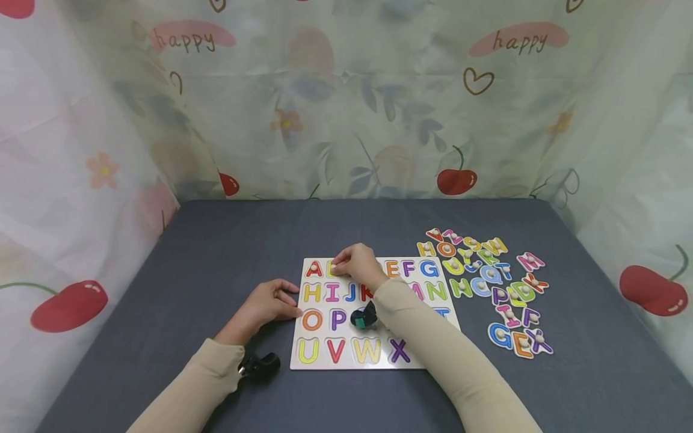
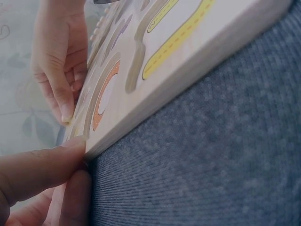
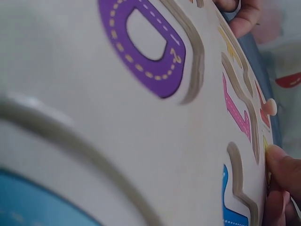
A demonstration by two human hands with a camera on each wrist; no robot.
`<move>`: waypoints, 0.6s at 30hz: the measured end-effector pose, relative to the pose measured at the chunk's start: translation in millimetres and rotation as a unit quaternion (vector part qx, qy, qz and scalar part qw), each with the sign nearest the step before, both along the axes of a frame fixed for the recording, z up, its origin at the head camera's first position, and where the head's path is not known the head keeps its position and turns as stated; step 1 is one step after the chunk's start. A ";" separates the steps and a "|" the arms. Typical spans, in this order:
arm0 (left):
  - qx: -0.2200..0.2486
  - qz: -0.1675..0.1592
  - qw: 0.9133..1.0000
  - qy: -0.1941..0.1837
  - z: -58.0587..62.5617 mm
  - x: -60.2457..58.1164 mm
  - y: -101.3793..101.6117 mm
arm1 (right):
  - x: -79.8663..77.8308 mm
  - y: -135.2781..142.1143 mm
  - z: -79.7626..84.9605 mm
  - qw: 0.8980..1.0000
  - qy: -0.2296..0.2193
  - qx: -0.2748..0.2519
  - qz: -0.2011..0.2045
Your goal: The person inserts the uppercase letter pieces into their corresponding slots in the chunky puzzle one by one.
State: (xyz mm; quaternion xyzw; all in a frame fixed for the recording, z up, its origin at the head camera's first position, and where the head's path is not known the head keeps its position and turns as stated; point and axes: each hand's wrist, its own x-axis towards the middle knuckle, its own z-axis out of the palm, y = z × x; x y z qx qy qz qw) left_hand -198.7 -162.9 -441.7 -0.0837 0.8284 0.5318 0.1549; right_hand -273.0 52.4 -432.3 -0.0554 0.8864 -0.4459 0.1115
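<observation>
A white alphabet puzzle board [image 1: 346, 358] with coloured letter recesses lies flat before me. My left hand [image 1: 271, 300] holds its left edge; the left wrist view shows the thumb [image 2: 51, 162] on the rim and fingers below it. Over the board's top row, my right hand [image 1: 361, 266] pinches a yellow letter piece [image 1: 330, 269] at the B place. Its knob is hidden behind the fingertips. Beside it, the red A piece [image 1: 314, 269] sits in its recess, knob upward in the right wrist view.
Loose knobbed letter pieces lie scattered right of the board, among them a blue G [image 1: 499, 335], an orange E [image 1: 523, 345] and a pink M [image 1: 530, 261]. A dark cloth [image 1: 233, 234] covers the table. Patterned curtains [image 1: 346, 120] enclose the back and sides.
</observation>
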 end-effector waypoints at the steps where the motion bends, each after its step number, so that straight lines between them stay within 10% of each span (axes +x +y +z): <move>1: -0.001 0.001 1.000 0.000 0.4 0.0 0.2 | -0.5 0.0 0.3 1.000 -0.001 0.000 0.001; 18: -0.002 0.003 1.000 0.001 1.2 0.2 0.6 | -3.7 -0.6 0.6 1.000 -0.006 0.011 0.011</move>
